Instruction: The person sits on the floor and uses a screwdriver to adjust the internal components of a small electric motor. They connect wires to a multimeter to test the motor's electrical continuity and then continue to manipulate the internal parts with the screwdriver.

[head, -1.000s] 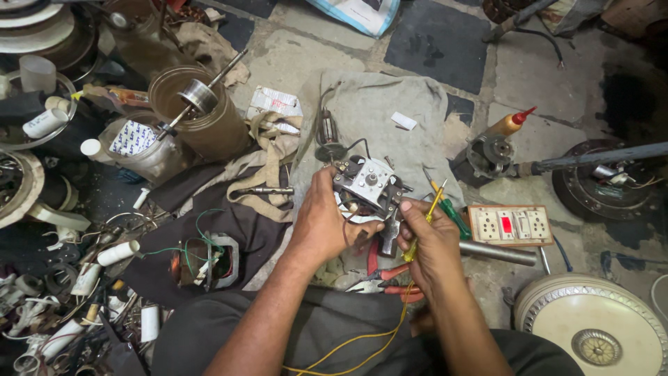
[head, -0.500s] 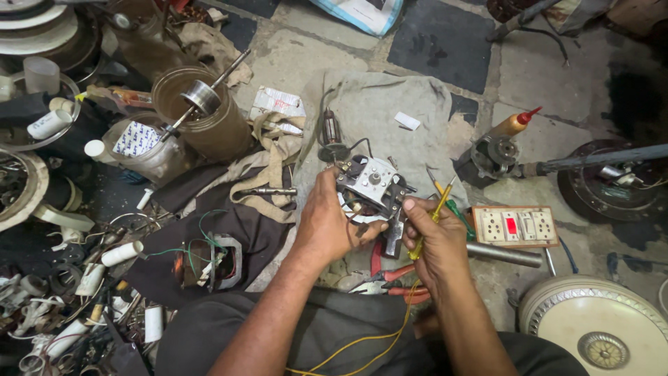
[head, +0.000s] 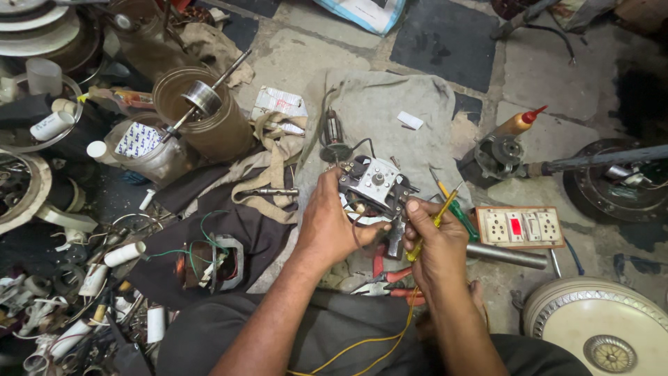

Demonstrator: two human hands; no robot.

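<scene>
coil part [head: 209,261]: 1, copper wire + green leads, on dark cloth, left of the hands; not touched
brown can [head: 205,122]: 1, rod w/ a metal drum stuck in it; far from hands
left hand [head: 334,226]: fingers curled tight round the small motor [head: 376,184], thumb on its side; motor is held up over the grey cloth [head: 390,111], in the middle
right hand [head: 435,240]: fingers pressed together, pinching a yellow screwdriver [head: 435,223] right beside the motor
risk 1: tip could slip off the motor & poke the left thumb, bc both hands are so close
risk 2: motor could tip & drop on the red pliers [head: 386,278] below, bc only 1 hand holds it
risk 3: thin wires on the motor could snag or snap if it gets twisted
yellow wire [head: 362,345]: 1, runs over the lap; could catch the arm
oil bottle [head: 518,124]: 1, red tip
socket board [head: 518,228]: 1; 2 sockets, 1 red switch, maybe more, hard to tell
metal pipe [head: 504,255]: 1
white round cover [head: 605,331]: 1, bottom right
</scene>
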